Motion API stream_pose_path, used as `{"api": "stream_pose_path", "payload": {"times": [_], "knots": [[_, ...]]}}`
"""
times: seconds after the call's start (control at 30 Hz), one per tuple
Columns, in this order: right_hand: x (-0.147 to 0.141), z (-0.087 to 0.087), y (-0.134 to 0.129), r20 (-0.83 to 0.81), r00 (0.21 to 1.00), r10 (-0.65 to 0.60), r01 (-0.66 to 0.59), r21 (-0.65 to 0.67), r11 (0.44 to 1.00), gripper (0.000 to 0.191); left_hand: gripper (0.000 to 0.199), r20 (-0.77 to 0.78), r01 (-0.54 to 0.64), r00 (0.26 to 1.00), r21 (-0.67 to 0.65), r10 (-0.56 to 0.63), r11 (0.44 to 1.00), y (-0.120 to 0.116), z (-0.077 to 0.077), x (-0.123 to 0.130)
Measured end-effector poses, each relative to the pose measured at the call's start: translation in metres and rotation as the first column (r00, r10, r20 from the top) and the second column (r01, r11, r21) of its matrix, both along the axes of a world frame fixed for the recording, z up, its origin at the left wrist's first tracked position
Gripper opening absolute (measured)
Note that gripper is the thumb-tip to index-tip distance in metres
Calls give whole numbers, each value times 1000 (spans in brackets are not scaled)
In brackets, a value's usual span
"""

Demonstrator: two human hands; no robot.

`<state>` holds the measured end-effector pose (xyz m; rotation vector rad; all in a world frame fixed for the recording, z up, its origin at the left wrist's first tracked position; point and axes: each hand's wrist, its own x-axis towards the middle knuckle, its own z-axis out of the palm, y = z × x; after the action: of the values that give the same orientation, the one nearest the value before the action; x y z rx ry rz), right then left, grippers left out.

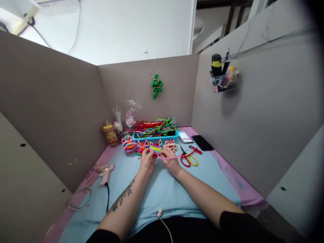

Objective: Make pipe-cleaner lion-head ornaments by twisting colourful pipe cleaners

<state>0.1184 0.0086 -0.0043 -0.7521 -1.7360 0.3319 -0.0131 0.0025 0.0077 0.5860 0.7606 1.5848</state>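
Note:
My left hand [147, 161] is closed, thumb and fingers pinching a small multicolored pipe-cleaner piece [155, 147] with yellow, purple and white bands. Beside it, my right hand [171, 161] is closed on a pink pipe cleaner [174, 157], whose loose end sticks out to the right. The two hands nearly meet over the blue cloth, and the fingers partly hide the piece. Behind them stand pipe-cleaner animal heads, one of them pink, purple and orange [129, 146] on the left and another pink and white [170, 145] on the right.
A blue tray [144, 137] of colorful pipe cleaners stands at the back. Scissors [189, 158] with red and yellow handles and a black phone [203, 143] lie at right. At left are a pink glue gun [107, 173] with its cable and a lidded cup [110, 135].

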Motion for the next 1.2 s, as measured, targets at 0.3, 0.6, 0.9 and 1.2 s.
{"api": "stream_pose_path", "payload": {"times": [0.3,0.6,0.9,1.2], "knots": [[1,4,3,-112,994,-8,5,-31,1000,12,54,-33,44,999,10,-43,999,1,-2,1],[6,0,8,-169,985,-44,22,-128,992,9,48,-44,161,986,10,-161,987,1,-6,0],[2,4,4,-262,963,-66,-14,-291,957,10,49,-49,137,989,0,-137,991,-1,-5,0],[-4,-3,4,-285,958,-37,-64,-337,939,11,51,-37,77,996,-3,-77,997,2,-8,1]]}}
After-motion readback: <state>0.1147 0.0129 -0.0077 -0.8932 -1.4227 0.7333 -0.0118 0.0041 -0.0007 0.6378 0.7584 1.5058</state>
